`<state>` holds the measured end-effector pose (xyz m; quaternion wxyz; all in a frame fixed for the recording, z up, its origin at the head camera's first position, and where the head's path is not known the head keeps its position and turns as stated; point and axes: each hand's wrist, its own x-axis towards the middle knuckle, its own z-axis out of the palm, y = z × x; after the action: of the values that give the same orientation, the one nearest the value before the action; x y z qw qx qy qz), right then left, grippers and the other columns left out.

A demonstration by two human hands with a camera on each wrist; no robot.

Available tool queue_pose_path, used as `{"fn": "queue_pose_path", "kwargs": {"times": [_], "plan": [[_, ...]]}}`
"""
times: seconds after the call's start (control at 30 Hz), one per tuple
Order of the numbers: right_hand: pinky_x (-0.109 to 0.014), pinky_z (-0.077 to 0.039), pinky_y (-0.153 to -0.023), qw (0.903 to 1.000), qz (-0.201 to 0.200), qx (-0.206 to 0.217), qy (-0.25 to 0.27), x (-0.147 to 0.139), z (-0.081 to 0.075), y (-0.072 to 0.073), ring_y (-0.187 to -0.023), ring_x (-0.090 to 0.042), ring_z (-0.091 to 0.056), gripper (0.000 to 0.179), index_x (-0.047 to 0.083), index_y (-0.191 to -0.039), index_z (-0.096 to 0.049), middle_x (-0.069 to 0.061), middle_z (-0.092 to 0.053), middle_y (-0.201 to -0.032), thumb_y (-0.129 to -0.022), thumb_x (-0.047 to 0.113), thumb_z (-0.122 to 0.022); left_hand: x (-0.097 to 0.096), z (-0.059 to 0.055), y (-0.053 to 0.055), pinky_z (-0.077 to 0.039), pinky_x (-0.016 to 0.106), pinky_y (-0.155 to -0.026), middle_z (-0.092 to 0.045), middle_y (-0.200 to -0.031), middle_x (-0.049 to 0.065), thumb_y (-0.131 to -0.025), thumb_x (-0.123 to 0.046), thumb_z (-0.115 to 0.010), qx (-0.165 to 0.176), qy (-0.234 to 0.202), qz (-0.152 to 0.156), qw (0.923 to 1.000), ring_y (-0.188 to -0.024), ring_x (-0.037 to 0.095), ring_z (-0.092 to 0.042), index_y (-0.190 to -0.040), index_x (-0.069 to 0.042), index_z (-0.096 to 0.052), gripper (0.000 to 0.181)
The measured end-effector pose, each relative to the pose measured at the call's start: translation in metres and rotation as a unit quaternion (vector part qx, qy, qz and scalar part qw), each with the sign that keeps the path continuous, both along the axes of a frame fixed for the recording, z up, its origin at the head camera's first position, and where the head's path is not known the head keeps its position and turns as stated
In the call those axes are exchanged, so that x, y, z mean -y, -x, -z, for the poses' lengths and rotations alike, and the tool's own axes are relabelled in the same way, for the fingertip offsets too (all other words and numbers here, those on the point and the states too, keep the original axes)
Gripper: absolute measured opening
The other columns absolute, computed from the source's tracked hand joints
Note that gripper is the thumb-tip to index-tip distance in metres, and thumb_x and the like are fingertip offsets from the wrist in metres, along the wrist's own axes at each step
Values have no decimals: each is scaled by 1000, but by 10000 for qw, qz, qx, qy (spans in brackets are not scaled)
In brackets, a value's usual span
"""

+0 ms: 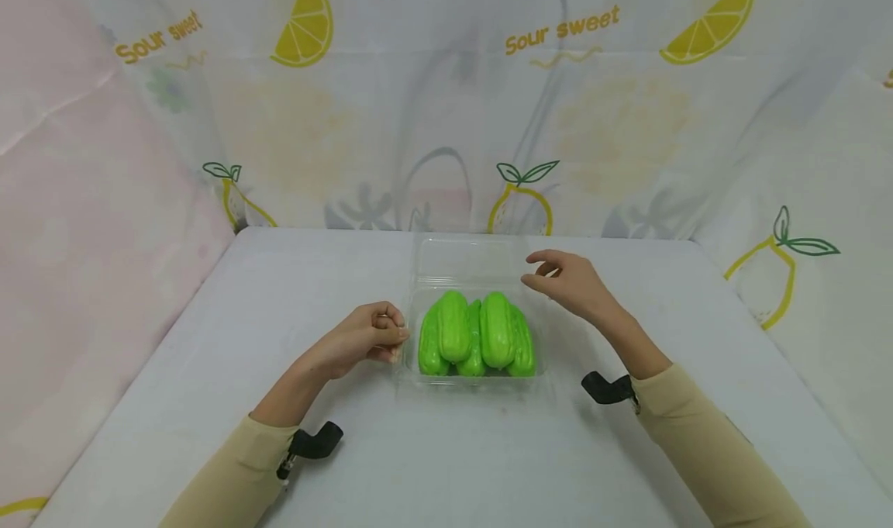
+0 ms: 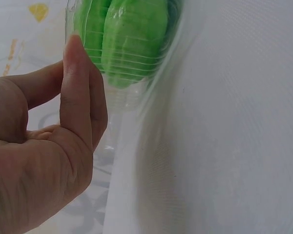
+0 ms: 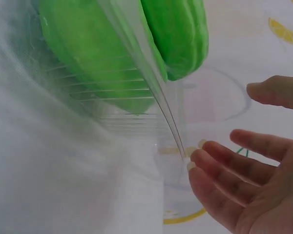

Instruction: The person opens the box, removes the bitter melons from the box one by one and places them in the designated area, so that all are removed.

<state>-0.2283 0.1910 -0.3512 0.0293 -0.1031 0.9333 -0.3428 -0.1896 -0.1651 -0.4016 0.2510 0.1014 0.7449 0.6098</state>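
A clear plastic clamshell box (image 1: 474, 381) stands on the table with its lid (image 1: 470, 258) folded back behind it. Several glossy, bright green, cucumber-like pieces (image 1: 497, 330) fill the box, two of them lying on top of the others. At the box's left side, my left hand (image 1: 367, 333) pinches the rim, the thumb (image 2: 75, 87) lying against the plastic in the left wrist view. By the back right corner is my right hand (image 1: 567, 280), fingers loosely spread and nothing in its grasp. The right wrist view has its lower fingertips (image 3: 198, 156) right at the box's edge.
The white table (image 1: 279, 280) runs back to a hanging cloth (image 1: 628, 125) printed with lemons, and another stretch of cloth (image 1: 91, 163) closes off the left side. Black wrist mounts (image 1: 317, 440) stick out from both sleeves, low over the tabletop.
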Motion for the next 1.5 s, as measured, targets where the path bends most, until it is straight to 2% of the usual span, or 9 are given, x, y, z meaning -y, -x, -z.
{"fn": "queue_pose_path", "kwargs": {"times": [0.1,0.3,0.67,0.8,1.03,1.3,1.5], "plan": [[-39,-55,-78,9999,-140,64,-41,1,-2,-5,-103,-29,-67,52,17,-136,-58,-12,-69,-115,-93,44,-64,0,-2,0,-57,24,-64,-58,-74,0,-98,-13,-61,26,18,-33,10000,-68,14,-62,-110,0,-46,23],[-38,-55,-77,9993,-366,84,-38,6,-4,-16,-100,-27,-68,55,16,-139,-56,-12,-69,-112,-92,44,-66,0,-3,0,-57,24,-64,-59,-74,0,-98,-12,-61,26,31,-45,10000,-68,14,-62,-111,0,-46,23],[-34,-55,-74,9978,-639,152,-93,23,-3,-33,-100,-27,-67,66,16,-143,-51,-12,-67,-119,-88,47,-70,2,-3,2,-57,24,-63,-59,-72,0,-98,-12,-61,-54,17,31,10000,-67,12,-62,-111,1,-45,25],[-31,-53,-71,9978,-621,172,-172,28,0,-37,-95,-22,-67,74,17,-145,-49,-10,-66,-120,-85,52,-74,1,-2,3,-57,23,-63,-59,-72,0,-98,-13,-62,-83,-5,56,9999,-68,13,-62,-111,2,-45,26],[-29,-49,-69,9964,-653,-72,-536,37,3,-45,-83,-16,-60,84,15,-147,-46,-9,-61,-123,-80,56,-76,1,-1,1,-56,23,-63,-58,-69,-1,-98,-13,-62,-59,36,16,10000,-67,12,-61,-110,1,-45,25],[-40,-52,-78,9950,-496,-93,-863,46,4,-53,-102,-24,-60,86,17,-146,-48,-7,-60,-118,-77,62,-75,1,0,0,-56,23,-63,-59,-69,-2,-98,-13,-62,-87,18,36,10000,-67,12,-61,-109,1,-46,24],[-40,-53,-76,9927,-443,-107,-1119,49,12,-57,-94,-22,-60,85,18,-145,-49,-9,-59,-119,-78,64,-73,1,3,-1,-56,23,-62,-58,-69,-2,-97,-13,-62,-92,-11,34,10000,-67,12,-61,-108,1,-46,24]]}}
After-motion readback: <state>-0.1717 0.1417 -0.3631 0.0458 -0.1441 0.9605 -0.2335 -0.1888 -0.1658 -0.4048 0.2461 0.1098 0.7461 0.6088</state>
